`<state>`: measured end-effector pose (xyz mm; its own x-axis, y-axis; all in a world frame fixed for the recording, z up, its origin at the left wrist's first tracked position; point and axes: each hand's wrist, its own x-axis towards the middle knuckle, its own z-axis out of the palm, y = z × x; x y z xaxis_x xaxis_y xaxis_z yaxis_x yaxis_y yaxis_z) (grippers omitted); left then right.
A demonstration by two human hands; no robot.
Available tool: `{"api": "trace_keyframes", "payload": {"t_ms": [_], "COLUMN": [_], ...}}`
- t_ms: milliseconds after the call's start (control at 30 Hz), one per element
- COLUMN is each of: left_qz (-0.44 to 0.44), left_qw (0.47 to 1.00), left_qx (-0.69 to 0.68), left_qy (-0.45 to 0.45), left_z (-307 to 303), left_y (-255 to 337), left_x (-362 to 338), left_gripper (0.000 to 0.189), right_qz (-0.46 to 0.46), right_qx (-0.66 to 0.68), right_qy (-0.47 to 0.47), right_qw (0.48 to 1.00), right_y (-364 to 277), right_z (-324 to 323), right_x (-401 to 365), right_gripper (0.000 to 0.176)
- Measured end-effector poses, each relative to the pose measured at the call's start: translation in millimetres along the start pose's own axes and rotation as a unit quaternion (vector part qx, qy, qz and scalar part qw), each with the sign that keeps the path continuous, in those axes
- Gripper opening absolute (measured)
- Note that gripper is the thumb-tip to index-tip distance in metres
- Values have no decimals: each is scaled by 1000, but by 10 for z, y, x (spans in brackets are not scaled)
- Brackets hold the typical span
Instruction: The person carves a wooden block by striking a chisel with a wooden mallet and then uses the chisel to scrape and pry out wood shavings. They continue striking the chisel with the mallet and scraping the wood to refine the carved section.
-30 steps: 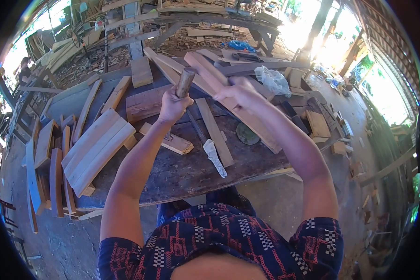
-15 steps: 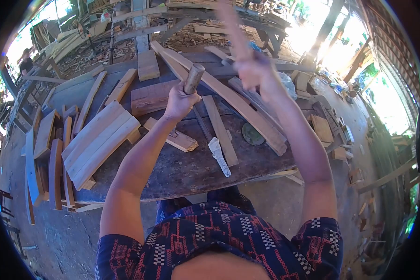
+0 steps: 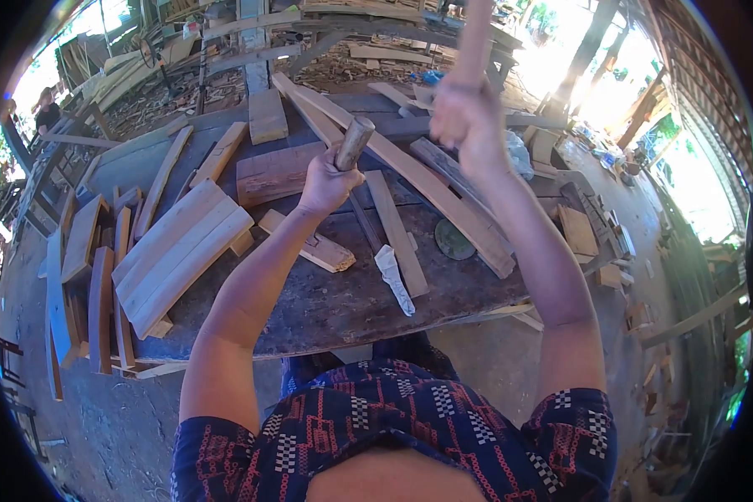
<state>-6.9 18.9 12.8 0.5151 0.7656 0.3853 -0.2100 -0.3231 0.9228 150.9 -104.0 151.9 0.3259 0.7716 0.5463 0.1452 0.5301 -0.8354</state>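
My left hand (image 3: 328, 182) is wrapped round a short cylindrical handle (image 3: 356, 142), its flat end tilted up. Below that fist lies a short light wood piece (image 3: 318, 249) on the dark workbench (image 3: 309, 309). Raised at the right, my right hand (image 3: 467, 121) grips a long wooden stick (image 3: 474, 42) that points up and is blurred by motion. Long boards (image 3: 427, 180) run diagonally between and beneath my hands. A crumpled white strip (image 3: 392, 280) rests near a narrow board (image 3: 395, 226).
Joined planks (image 3: 180, 255) and several upright wood pieces (image 3: 100, 309) stand at the bench's left. A round green disc (image 3: 454, 239) and a clear plastic bag (image 3: 519, 153) are at the right. A person (image 3: 47, 110) is far back at the left.
My right hand and the stick have moved slightly, with the stick now more upright and further right. My left hand has barely shifted and keeps its hold.
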Motion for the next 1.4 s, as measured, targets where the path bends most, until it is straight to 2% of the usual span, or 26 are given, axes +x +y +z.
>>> {"api": "trace_keyframes", "payload": {"t_ms": [33, 67, 133, 167, 200, 233, 267, 300, 333, 400, 433, 467, 533, 567, 600, 667, 800, 833, 867, 967, 1000, 1067, 1100, 1233, 1333, 1400], "left_qz": [1, 2, 18, 19, 26, 32, 28, 24, 21, 24, 31, 25, 43, 37, 30, 21, 44, 48, 39, 60, 57, 60, 47, 47, 61, 89], "left_qw": [1000, 1000, 999, 999, 999, 998, 999, 998, 998, 998, 998, 998, 998, 998, 999, 1000, 998, 997, 997, 996, 996, 996, 995, 989, 980, 947], "left_qx": [0, 0, 46, 46, 43, 42, 43, 47, 52, 57, 58, 60, 54, 55, 22, -9, -24, -31, -26, -44, -39, -55, -75, -112, -131, -205], "left_qy": [1, 0, -16, -15, -15, -15, -16, -15, -14, -18, -21, -22, -9, -7, 1, 12, 48, 59, 69, 45, 53, 34, 46, 79, 140, 232], "left_z": [11, 17, 1, 5, 9, 10, 10, 9, 7, 12, 19, 14, -3, -28, -62, -101, -162, -181, -185, -211, -228, -248, -262, -460, -607, -701], "left_y": [6, -28, -95, -104, -132, -133, -135, -134, -122, -121, -127, -136, -129, -102, -68, -5, 59, 53, 55, 72, 75, 91, 97, -12, -52, -119], "left_x": [-3, -3, 8, 27, 18, 1, -11, -12, -13, -23, -41, -67, -76, -108, -129, -189, -274, -316, -347, -347, -332, -314, -311, -256, -310, -366], "left_gripper": [19, 19, 20, 20, 20, 20, 20, 20, 20, 20, 20, 20, 20, 20, 20, 20, 18, 18, 18, 17, 17, 16, 14, 14, 13, 13], "right_qz": [76, 75, 160, 203, 205, 167, 126, 83, 87, 182, 215, 220, 303, 293, 298, 319, 362, 383, 390, 317, 316, 280, 314, 337, 333, 328], "right_qx": [-108, -109, -330, -340, -340, -191, -37, 35, 37, -12, -246, -243, -140, -102, -100, -130, -182, -186, -181, -387, -383, -464, -453, -460, -463, -467], "right_qy": [-37, -36, -108, -126, -127, -107, -82, -29, -28, -55, -156, -156, -93, -74, -76, -20, -23, -50, -62, -216, -225, -278, -288, -311, -302, -302], "right_qw": [991, 991, 924, 910, 909, 961, 988, 995, 995, 982, 932, 932, 938, 948, 946, 938, 914, 904, 901, 838, 839, 793, 783, 760, 764, 763], "right_y": [52, 61, 62, -96, -73, -91, -87, -82, 17, 284, 295, 299, 280, 338, 453, 617, 874, 912, 998, 1146, 1107, 1023, 1015, 1086, 1130, 1145], "right_z": [28, 57, 105, 57, -57, -106, -128, -154, -155, -179, -139, -156, -275, -369, -482, -613, -509, -448, -389, -134, -52, 86, 112, 116, 108, 105], "right_x": [-91, -193, -326, -257, -182, -110, -94, -143, -194, -317, -420, -497, -568, -617, -686, -845, -1294, -1334, -1383, -1518, -1560, -1638, -1657, -1682, -1693, -1698], "right_gripper": [32, 32, 36, 41, 41, 43, 46, 44, 44, 44, 45, 45, 47, 48, 48, 48, 53, 50, 50, 63, 63, 63, 64, 66, 68, 67]}}
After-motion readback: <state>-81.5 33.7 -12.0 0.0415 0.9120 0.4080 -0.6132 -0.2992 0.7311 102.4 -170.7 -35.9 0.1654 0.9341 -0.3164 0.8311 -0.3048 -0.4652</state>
